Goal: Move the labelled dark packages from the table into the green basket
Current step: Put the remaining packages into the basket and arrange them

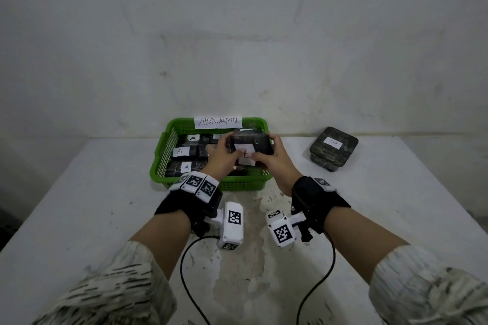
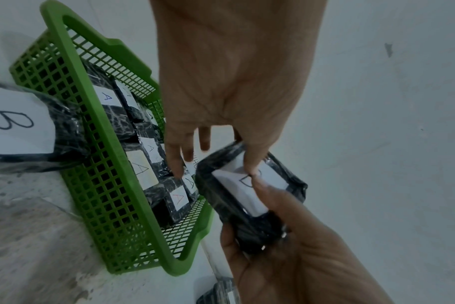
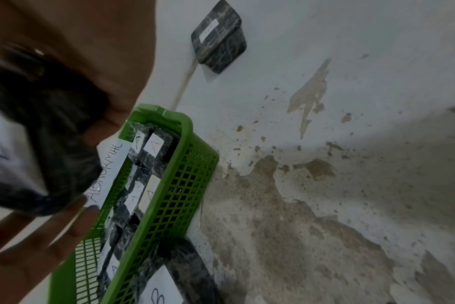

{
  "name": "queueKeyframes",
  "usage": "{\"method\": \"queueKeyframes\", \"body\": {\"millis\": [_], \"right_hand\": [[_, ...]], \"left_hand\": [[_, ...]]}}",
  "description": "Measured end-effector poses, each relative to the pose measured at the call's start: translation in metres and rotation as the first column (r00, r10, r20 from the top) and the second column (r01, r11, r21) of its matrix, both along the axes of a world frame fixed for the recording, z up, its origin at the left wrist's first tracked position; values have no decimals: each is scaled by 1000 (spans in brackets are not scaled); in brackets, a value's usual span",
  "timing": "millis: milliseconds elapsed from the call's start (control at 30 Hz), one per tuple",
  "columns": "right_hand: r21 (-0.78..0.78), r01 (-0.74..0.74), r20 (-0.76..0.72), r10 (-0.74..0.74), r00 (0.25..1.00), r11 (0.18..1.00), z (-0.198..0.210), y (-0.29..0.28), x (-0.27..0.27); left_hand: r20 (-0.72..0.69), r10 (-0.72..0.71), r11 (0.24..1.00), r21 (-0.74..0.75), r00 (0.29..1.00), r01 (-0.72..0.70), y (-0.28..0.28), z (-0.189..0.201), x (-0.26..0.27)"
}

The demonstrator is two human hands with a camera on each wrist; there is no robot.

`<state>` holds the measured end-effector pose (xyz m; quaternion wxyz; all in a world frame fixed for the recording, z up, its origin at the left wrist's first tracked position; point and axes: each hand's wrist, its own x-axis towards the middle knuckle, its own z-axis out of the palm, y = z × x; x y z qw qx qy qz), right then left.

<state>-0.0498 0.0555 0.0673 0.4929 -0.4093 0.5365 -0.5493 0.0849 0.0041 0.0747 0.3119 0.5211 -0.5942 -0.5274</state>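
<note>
Both hands hold one dark wrapped package (image 1: 253,141) with a white label just above the green basket (image 1: 237,187). My left hand (image 1: 225,152) grips its left end, thumb pressed on the label (image 2: 247,185). My right hand (image 1: 269,155) grips the right end, cradling it from below in the left wrist view (image 2: 286,257). Several dark packages labelled A (image 1: 184,166) lie inside the basket (image 2: 104,174). Another labelled dark package (image 1: 334,149) sits on the table to the right. A package labelled B (image 2: 65,133) leans against the basket's outer wall (image 3: 169,195).
A paper sign reading ABNORMAL (image 1: 217,121) hangs on the basket's far wall. The white table (image 1: 105,219) has worn, stained patches in front of the basket. A bare wall stands right behind the table. Black cables (image 1: 184,272) trail from the wrist cameras.
</note>
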Motion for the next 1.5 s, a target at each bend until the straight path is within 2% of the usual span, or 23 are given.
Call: {"method": "queueKeyframes", "body": {"millis": [67, 133, 233, 300, 367, 467, 533, 567, 633, 700, 833, 1000, 1100, 1267, 1400, 1500], "right_hand": [[-37, -11, -13, 11, 1000, 999, 3, 1, -2], [-80, -50, -96, 42, 995, 996, 3, 3, -4], [-84, -109, -264, 83, 961, 991, 1, 6, -4], [-84, -132, -267, 105, 958, 988, 2, 8, -2], [-105, -106, -152, 90, 984, 989, 7, 11, -2], [-97, 101, 28, -98, 995, 990, 8, 8, -9], [-30, 181, -5, -181, 983, 983, 7, 1, -10], [27, 159, -22, -159, 987, 987, 6, -1, -9], [149, 21, 15, -24, 1000, 989, 8, -2, -2], [169, -51, 41, 45, 998, 984, 8, -1, 4], [104, 48, -52, -43, 998, 993, 4, -3, 10], [45, 95, -120, -89, 989, 994, 1, -7, 10], [34, 121, -103, -117, 988, 992, 0, -8, 9], [14, 18, -46, -17, 999, 1000, -1, -5, 7], [-18, 100, -13, -100, 995, 995, -2, -8, 5], [-3, 88, 6, -88, 996, 996, -4, -11, 4]], "left_hand": [[-134, 2, 998, 68, 991, 7, 2, 4, 1], [-286, 26, 987, 158, 958, 20, 4, 9, 0], [-381, 97, 974, 228, 919, -8, 7, 13, 0], [-381, 106, 971, 240, 918, -13, 5, 11, -1], [-362, 147, 971, 231, 921, -64, 2, 9, 0], [-367, 148, 974, 213, 918, -72, -1, 5, 0], [-389, 108, 980, 194, 915, -33, 1, 5, -1], [-402, 85, 983, 185, 912, -10, 2, 4, -2], [-405, 27, 986, 161, 914, 42, 5, 4, -6], [-404, -3, 987, 146, 915, 68, 8, 6, -11], [-388, 6, 989, 140, 921, 53, 10, 7, -17], [-340, -14, 992, 111, 940, 54, 9, 8, -17], [-309, -52, 995, 62, 950, 74, 11, 8, -16], [-379, 3, 1000, 27, 925, 8, 10, 8, -15], [-375, -47, 997, 34, 926, 65, 12, 0, -17], [-351, -65, 997, 18, 934, 76, 14, -4, -17]]}}
